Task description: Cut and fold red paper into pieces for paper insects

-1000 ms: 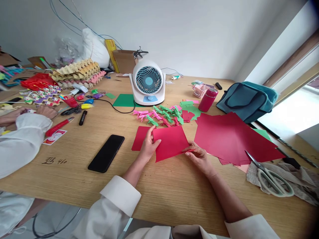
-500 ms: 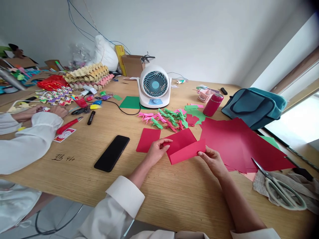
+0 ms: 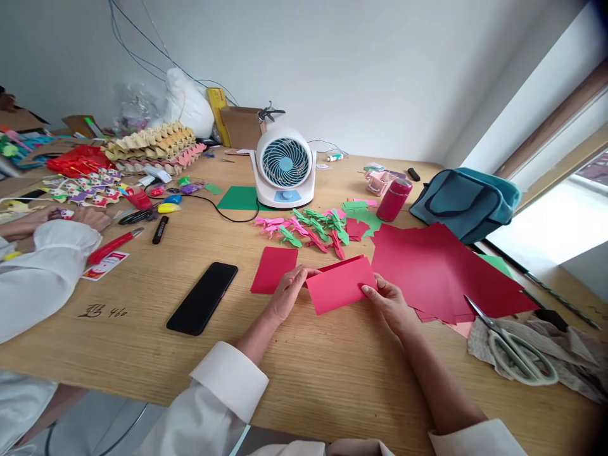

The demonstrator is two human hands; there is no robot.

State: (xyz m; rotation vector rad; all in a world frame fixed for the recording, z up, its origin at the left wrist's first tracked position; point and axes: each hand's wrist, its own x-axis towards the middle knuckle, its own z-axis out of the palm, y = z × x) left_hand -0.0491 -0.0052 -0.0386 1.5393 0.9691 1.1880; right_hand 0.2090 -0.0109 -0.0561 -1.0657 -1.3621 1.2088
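Observation:
A red paper sheet [image 3: 341, 285] lies folded in half on the wooden table [image 3: 304, 380] in front of me. My left hand [image 3: 286, 292] pinches its left edge, fingers curled on the paper. My right hand [image 3: 389, 303] presses its right edge with closed fingers. A smaller red piece [image 3: 274, 268] lies flat just left of my left hand. A spread stack of red sheets [image 3: 441, 266] is to the right, touching my right hand's far side.
A black phone [image 3: 202, 297] lies left of my hands. Small folded pink, green and red paper figures [image 3: 308, 227] sit before a white fan [image 3: 284, 166]. Scissors [image 3: 510, 345] rest on a cloth at right. A teal bag [image 3: 465, 199], a red bottle [image 3: 393, 199], and another person's sleeve [image 3: 42, 272] at left.
The red sheet was open flat, then its near half was lifted and brought over. Now it lies folded in half, with both hands on its side edges.

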